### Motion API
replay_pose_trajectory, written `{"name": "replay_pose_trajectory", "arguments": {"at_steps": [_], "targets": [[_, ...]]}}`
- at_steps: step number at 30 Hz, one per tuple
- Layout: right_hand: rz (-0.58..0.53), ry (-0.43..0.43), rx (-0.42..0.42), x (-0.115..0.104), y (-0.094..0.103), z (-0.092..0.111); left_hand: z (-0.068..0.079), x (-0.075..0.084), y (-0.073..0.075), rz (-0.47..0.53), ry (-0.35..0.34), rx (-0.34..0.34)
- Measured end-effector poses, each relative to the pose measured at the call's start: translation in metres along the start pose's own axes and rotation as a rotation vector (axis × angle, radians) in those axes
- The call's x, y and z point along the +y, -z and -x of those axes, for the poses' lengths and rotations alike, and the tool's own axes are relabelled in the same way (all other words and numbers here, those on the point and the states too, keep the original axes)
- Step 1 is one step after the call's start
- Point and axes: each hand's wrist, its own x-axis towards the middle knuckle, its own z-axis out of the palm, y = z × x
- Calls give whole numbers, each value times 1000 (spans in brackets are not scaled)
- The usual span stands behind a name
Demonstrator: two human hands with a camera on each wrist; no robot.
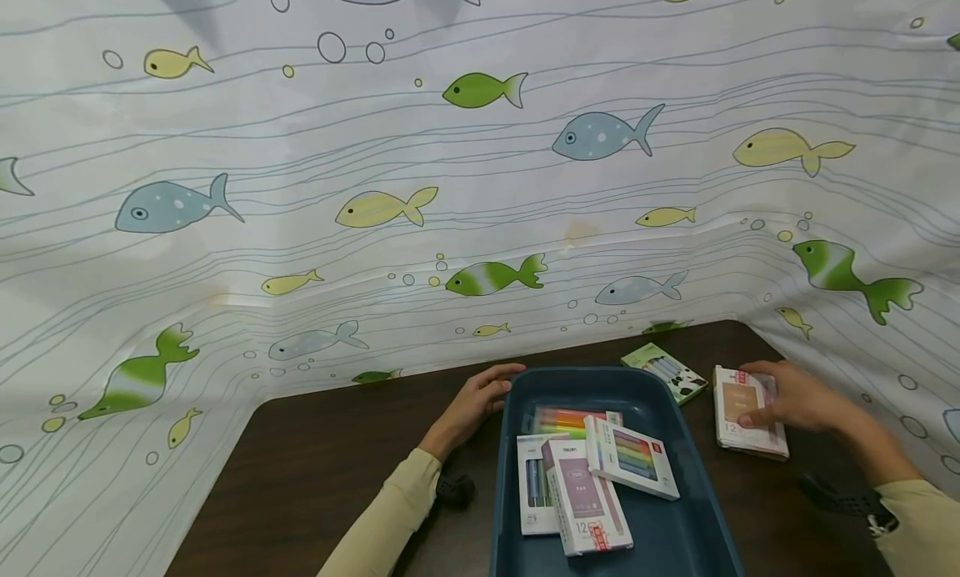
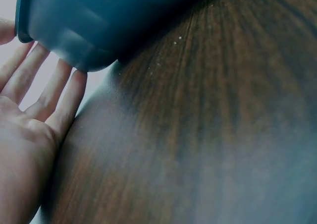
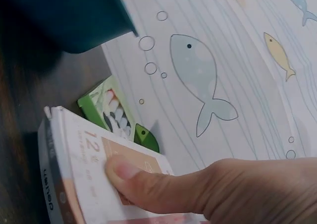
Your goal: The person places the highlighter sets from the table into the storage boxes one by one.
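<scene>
A dark blue plastic bin (image 1: 697,510) stands on the table, with several flat pen boxes inside. Among them are a white box with a purple panel (image 1: 587,495), a box with a rainbow window (image 1: 632,458) and one with dark pens (image 1: 537,485). My left hand (image 1: 471,406) touches the bin's far left corner; in the left wrist view its fingers (image 2: 52,90) reach out straight against the bin wall. My right hand (image 1: 798,402) grips a white box with an orange-brown panel (image 1: 738,402) right of the bin, thumb across its face.
A green-and-white box (image 1: 666,372) lies on the table behind the bin's right side. The dark wooden table (image 1: 322,477) backs onto a fish-patterned cloth (image 1: 480,185), which also rises along both sides.
</scene>
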Motion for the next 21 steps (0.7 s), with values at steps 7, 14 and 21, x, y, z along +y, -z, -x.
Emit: {"name": "replay_pose_trajectory", "arguments": {"at_steps": [7, 14, 21], "targets": [[-171, -56, 17, -6, 6, 2, 0, 1, 0, 1, -5, -5], [-310, -137, -14, -12, 7, 3, 0, 1, 0, -9, -7, -7], [-428, -177, -3, -11, 9, 3, 0, 1, 0, -9, -9, -4]]}}
